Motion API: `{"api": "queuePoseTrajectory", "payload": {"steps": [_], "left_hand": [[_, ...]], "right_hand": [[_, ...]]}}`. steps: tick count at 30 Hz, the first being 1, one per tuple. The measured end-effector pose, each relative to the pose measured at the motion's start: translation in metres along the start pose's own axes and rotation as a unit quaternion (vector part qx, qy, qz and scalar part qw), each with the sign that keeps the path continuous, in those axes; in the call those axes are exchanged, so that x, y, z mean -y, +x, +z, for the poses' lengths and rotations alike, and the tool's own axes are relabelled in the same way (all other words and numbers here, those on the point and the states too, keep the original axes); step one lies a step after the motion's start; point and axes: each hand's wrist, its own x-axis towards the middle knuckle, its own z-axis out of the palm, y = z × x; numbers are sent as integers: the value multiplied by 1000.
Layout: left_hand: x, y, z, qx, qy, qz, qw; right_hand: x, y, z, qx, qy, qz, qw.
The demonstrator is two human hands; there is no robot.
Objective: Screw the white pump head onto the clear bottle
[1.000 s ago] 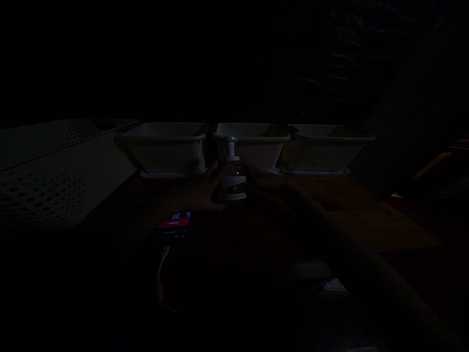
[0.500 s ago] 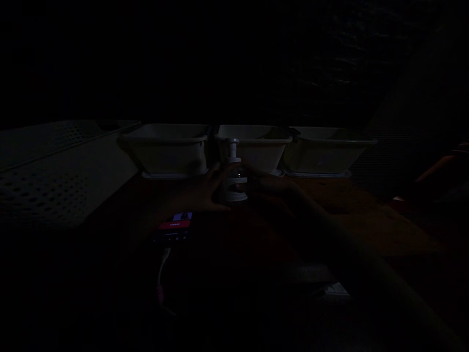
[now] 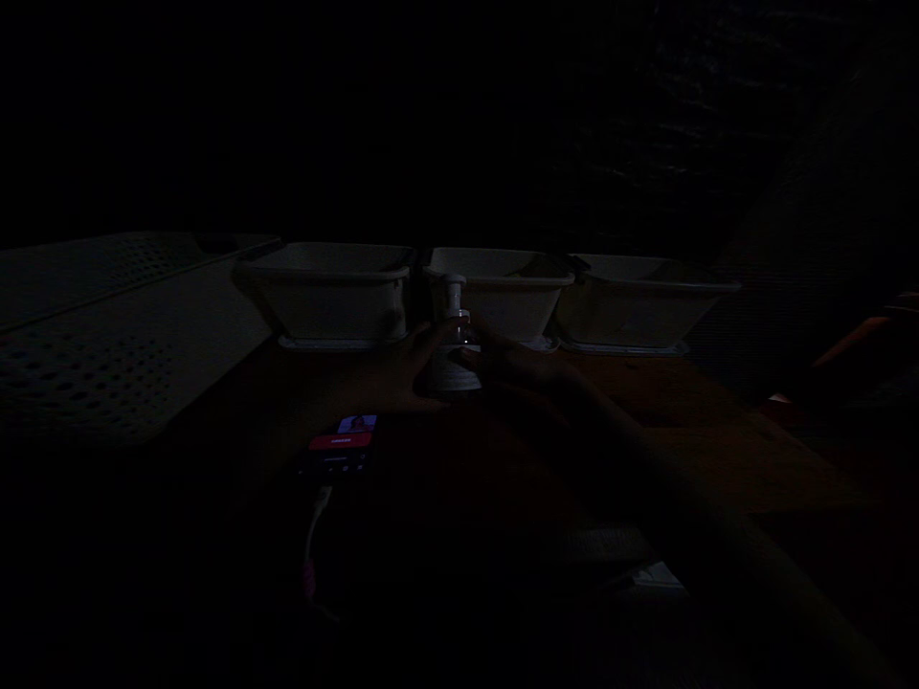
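The left hand (image 3: 411,371) at nine o'clock and right hand (image 3: 518,362) at three seem closed around the upright pump bottle (image 3: 454,376) (light is very poor), probably steadying it; the next move calls for even grip.

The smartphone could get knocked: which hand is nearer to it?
Left. The left hand is just beyond the smartphone; the right hand is farther off, across the pump bottle.

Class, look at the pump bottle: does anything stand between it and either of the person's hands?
Nothing visible does: the left hand and right hand both touch the pump bottle. The middle tub stands behind it.
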Motion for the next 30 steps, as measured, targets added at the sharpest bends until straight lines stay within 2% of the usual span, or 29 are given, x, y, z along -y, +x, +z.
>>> {"api": "queuePoseTrajectory", "payload": {"steps": [4,8,11,13,17,22,26,30], "left_hand": [[-2,0,-2,10,-7,-10,1000],[-1,0,-1,4,-12,-8,1000],[1,0,2,-1,-14,-10,1000],[1,0,3,-2,-10,-13,1000],[1,0,3,6,5,-26,1000],[3,0,4,4,14,-29,999],[3,0,5,0,10,-15,1000],[1,0,4,1,3,-28,1000]], "right_hand": [[1,1,2,-21,20,22,999],[6,-1,12,-26,99,42,994],[11,-3,18,-56,136,41,988],[14,-5,19,-58,109,44,991],[17,-7,14,-21,31,59,998],[16,-6,10,7,26,13,1000],[14,-6,9,2,24,20,1000],[12,-6,7,-2,2,27,1000]]}}
